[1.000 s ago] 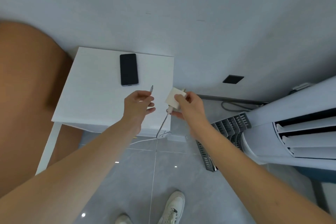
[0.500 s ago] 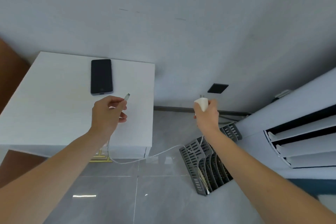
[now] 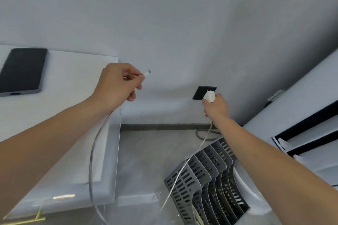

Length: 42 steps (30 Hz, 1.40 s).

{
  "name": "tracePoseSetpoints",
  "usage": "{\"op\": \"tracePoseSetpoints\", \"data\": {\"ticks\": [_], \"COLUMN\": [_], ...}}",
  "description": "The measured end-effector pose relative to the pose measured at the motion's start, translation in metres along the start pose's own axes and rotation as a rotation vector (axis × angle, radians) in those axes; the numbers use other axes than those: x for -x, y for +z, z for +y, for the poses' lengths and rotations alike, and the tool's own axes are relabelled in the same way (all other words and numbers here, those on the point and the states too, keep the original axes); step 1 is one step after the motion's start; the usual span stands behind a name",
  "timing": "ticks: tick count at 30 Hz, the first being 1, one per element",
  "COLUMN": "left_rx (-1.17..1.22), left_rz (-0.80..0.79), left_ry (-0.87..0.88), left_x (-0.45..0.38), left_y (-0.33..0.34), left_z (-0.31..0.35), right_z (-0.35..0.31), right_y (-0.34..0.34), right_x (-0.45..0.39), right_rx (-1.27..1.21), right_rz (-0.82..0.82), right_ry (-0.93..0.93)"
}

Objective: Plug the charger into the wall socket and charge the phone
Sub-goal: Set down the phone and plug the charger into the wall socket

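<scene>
My right hand (image 3: 215, 105) grips the white charger block (image 3: 209, 96) and presses its front against the black wall socket (image 3: 200, 92), low on the grey wall. My left hand (image 3: 117, 83) pinches the cable's plug end (image 3: 147, 73) in the air just past the right edge of the white table (image 3: 73, 115). The white cable (image 3: 92, 151) hangs in a loop from both hands toward the floor. The dark phone (image 3: 22, 71) lies face up on the table at the far left, away from both hands.
A grey slotted file rack (image 3: 204, 184) stands on the floor below my right arm. A white air conditioner unit (image 3: 301, 115) fills the right side. A grey cord (image 3: 201, 136) lies by the baseboard under the socket.
My right hand has carried the charger forward from mid-air to the socket. My left hand moved right off the table with the plug end. The view came closer and shifted right.
</scene>
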<state>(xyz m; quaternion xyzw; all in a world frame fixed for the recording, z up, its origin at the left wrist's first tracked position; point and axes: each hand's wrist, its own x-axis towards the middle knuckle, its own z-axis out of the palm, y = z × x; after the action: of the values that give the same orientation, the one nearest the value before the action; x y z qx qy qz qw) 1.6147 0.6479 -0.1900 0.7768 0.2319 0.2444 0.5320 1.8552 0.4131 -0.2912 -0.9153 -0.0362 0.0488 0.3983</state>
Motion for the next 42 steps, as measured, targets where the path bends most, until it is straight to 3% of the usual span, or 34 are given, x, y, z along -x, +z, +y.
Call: {"op": "tracePoseSetpoints", "data": {"ticks": [4,10,20,42], "left_rx": [-0.100,-0.117,-0.146,-0.098], "left_rz": [-0.132,-0.172,-0.152,-0.121], "left_ry": [0.033,0.055,0.045,0.051], "left_x": [-0.008,-0.002,-0.003,-0.003], "left_y": [0.009,0.004,0.002,0.005], "left_z": [0.000,0.002,0.002,-0.002], "right_z": [0.021,0.033,0.031,0.018], "right_y": [0.012,0.028,0.040,0.042], "right_x": [-0.027,-0.037,-0.047,-0.069], "right_rx": [0.029,0.103,0.057,0.084], "right_rz": [0.018,-0.008,0.030,0.002], "right_ry": [-0.027,-0.070,-0.141,-0.099]}}
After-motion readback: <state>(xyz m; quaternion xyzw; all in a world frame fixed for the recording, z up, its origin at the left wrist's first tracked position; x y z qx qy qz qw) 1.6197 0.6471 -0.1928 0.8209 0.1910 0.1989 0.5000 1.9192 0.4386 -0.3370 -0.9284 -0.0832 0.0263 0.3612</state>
